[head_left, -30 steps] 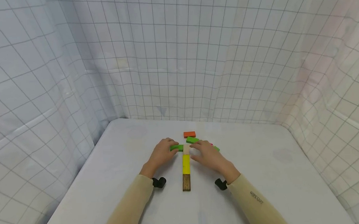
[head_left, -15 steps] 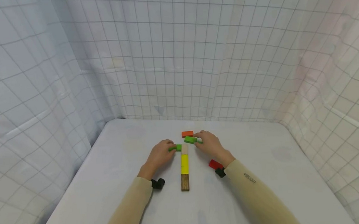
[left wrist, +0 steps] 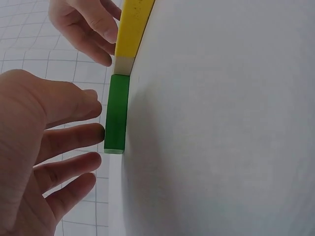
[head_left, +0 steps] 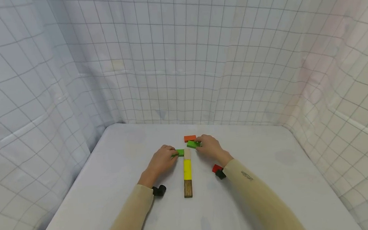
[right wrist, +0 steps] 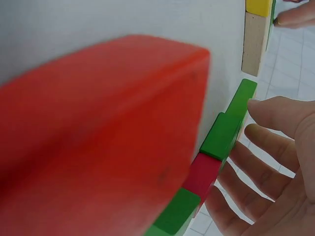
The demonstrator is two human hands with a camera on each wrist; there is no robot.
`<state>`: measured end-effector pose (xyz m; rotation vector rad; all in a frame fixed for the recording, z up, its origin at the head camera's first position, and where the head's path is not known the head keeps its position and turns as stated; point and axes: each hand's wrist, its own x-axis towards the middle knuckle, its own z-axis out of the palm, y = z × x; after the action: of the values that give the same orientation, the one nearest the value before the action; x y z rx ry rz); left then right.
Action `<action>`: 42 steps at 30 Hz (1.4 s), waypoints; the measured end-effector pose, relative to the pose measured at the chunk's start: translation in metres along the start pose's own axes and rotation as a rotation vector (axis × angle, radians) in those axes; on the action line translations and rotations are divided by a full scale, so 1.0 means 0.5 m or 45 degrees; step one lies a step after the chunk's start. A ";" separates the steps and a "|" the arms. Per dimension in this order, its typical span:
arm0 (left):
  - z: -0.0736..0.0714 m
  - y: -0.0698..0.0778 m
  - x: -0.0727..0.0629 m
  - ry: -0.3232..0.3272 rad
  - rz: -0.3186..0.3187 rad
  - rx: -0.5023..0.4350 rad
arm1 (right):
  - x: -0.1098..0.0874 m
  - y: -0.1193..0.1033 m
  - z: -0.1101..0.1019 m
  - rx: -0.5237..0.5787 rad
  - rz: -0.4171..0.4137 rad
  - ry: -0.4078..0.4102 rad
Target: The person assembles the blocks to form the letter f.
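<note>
My left hand (head_left: 160,160) lies at a green block (head_left: 181,152). In the left wrist view its fingers are extended, and one fingertip meets the block's edge. That block abuts the top of a pale wooden block (head_left: 187,154), which heads a straight line of yellow (head_left: 187,169) and brown wood (head_left: 187,188). With thumb and finger, my right hand (head_left: 212,147) pinches the right end of another green block (head_left: 191,144). Around it, the right wrist view shows a darker green block (right wrist: 216,142), a pinkish-red block (right wrist: 202,174) and another green block (right wrist: 174,211).
An orange block (head_left: 189,138) lies just behind the pinched green one. A red block (head_left: 216,168) sits under the right wrist and looms large in the right wrist view. White gridded cloth (head_left: 181,76) surrounds the white table (head_left: 254,181).
The right hand has moved away from the pale block, back and to the side, onto the green block near the orange one. The red block came into sight. The left hand has stayed at its block.
</note>
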<state>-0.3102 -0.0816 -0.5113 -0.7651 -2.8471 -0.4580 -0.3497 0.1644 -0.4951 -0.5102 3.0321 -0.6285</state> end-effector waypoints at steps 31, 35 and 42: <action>-0.001 0.017 -0.017 -0.132 0.158 -0.103 | 0.023 -0.009 0.008 0.080 0.092 -0.006; -0.005 0.022 -0.021 -0.201 0.152 -0.063 | 0.017 -0.010 0.000 0.073 0.080 0.006; -0.006 0.024 -0.022 -0.260 0.146 -0.021 | 0.000 -0.016 -0.017 0.113 0.036 0.053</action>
<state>-0.2944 -0.0780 -0.5079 -1.0272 -2.9658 -0.4095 -0.3477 0.1607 -0.4843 -0.4568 3.0270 -0.7780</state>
